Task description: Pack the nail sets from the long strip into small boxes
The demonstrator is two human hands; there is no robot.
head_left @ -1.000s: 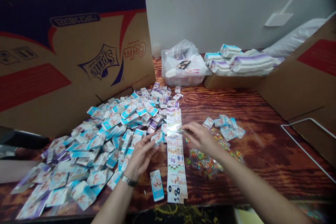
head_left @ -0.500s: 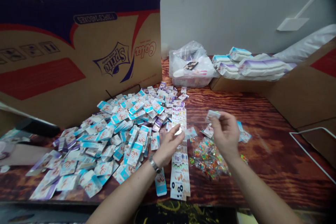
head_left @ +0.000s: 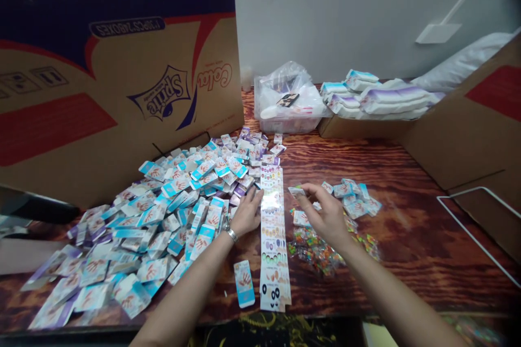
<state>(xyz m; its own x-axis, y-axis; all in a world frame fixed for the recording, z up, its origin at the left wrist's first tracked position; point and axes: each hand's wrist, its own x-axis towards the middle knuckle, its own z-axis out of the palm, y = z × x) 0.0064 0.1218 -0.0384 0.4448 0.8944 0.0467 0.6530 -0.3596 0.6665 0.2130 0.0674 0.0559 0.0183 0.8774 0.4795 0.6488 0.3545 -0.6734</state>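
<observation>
Right hand (head_left: 325, 216) lowered, fingers pinching small packet (head_left: 296, 191) | left hand (head_left: 246, 210) fingers flat on pile (head_left: 163, 211), palm hidden

My right hand (head_left: 325, 218) hides part of the colourful packets (head_left: 315, 252), and the small packet (head_left: 296, 191) pinched in its fingertips is too blurred to read. My left hand (head_left: 246, 211), lying flat, covers some of the pile of little boxes (head_left: 163, 217). The cardboard carton (head_left: 101, 92) runs off the top and left edges. The white wire frame (head_left: 474, 222) is cut off on the right. I cannot make out what is in the plastic bag (head_left: 287, 100).
</observation>
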